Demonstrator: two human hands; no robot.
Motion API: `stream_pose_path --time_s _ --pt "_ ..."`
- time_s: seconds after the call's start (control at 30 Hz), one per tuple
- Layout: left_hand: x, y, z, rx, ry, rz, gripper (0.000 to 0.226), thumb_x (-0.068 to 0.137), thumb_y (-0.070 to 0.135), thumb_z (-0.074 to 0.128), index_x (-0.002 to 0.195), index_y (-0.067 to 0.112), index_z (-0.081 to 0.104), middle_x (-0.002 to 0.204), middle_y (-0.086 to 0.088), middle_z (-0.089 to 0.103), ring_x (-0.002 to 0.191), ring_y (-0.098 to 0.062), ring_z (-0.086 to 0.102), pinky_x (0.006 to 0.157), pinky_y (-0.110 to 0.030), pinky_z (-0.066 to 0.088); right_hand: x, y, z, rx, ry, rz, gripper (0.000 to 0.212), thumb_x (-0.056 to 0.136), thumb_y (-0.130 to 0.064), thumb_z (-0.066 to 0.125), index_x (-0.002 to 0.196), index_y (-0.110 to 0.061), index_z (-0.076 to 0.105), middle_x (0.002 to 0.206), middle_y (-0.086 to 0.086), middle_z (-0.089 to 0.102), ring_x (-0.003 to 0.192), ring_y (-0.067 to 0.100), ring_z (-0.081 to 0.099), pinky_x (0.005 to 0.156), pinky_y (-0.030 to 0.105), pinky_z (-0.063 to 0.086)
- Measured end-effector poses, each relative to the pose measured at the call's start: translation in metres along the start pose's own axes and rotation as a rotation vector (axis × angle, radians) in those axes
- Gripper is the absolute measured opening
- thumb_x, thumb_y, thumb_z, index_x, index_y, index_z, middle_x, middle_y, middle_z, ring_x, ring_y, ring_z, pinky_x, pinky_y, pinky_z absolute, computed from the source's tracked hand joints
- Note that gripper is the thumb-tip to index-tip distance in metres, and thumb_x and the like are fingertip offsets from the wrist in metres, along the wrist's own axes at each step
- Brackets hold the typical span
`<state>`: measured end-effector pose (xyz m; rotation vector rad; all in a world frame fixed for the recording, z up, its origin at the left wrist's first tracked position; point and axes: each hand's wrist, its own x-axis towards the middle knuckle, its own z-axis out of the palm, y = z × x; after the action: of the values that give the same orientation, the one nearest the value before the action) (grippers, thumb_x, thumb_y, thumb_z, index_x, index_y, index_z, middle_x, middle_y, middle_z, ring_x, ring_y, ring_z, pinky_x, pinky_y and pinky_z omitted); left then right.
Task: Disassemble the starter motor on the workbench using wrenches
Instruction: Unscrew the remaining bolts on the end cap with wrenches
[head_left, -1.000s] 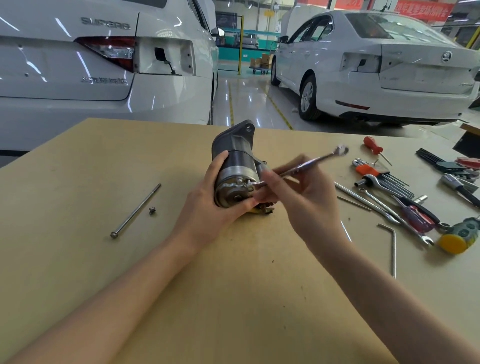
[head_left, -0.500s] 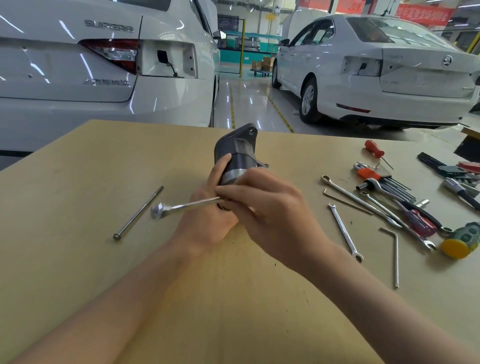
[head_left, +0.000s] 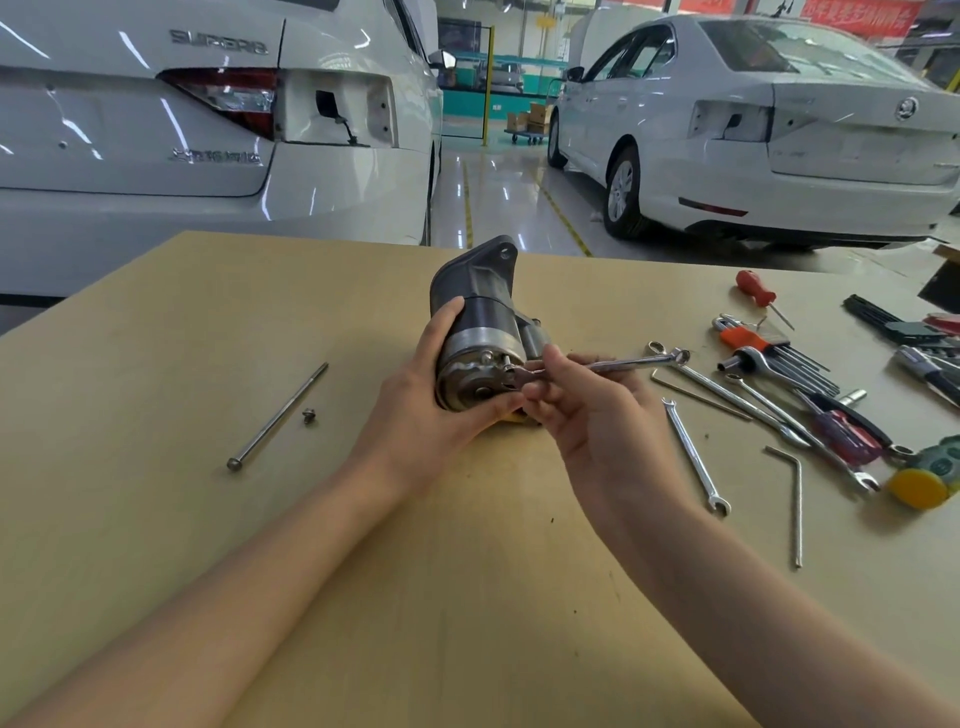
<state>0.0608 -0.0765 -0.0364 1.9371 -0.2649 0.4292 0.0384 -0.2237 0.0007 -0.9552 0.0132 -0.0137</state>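
Observation:
The starter motor (head_left: 480, 317) lies on the wooden workbench (head_left: 467, 597) with its shiny end cap facing me. My left hand (head_left: 421, 410) grips the motor's body from the left and underneath. My right hand (head_left: 587, 415) pinches a combination wrench (head_left: 618, 365) near its open jaw, which sits on a bolt head on the end cap. The wrench handle points right, ring end over the table. A long through bolt (head_left: 278, 415) and a small screw (head_left: 309, 417) lie to the left of the motor.
Right of the motor lie several wrenches (head_left: 693, 457), a bent hex key (head_left: 795, 499), a hex key set (head_left: 769, 353), screwdrivers (head_left: 756, 296) and a yellow-faced mallet (head_left: 919, 486). Two white cars (head_left: 208, 140) stand beyond the table's far edge.
My right hand swung the wrench from pointing right to pointing left, then back to the right, jaw on the end cap bolt. The left hand kept its grip on the motor.

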Motion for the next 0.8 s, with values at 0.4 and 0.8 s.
stream_pose_path --time_s 0.4,0.8 --pt "0.002 -0.006 0.002 0.016 0.009 -0.011 0.095 0.065 0.047 0.08 0.144 0.047 0.028 0.109 0.026 0.057 0.093 0.018 0.057 0.075 0.003 0.039 0.003 -0.012 0.006 -0.768 -0.133 -0.535 0.014 0.084 -0.003 0.069 0.086 -0.005 0.056 0.069 0.011 0.066 0.059 0.016 0.065 0.057 0.026 0.053" --pt "0.005 -0.011 0.002 0.129 -0.014 0.052 0.086 0.079 0.026 0.068 0.151 0.028 0.022 0.089 0.037 0.055 0.081 0.024 0.055 0.07 0.003 0.038 0.005 -0.005 0.022 -1.526 -0.547 -1.127 0.008 0.085 -0.002 0.065 0.087 -0.005 0.072 0.081 0.006 0.065 0.077 0.017 0.054 0.073 0.026 0.045"
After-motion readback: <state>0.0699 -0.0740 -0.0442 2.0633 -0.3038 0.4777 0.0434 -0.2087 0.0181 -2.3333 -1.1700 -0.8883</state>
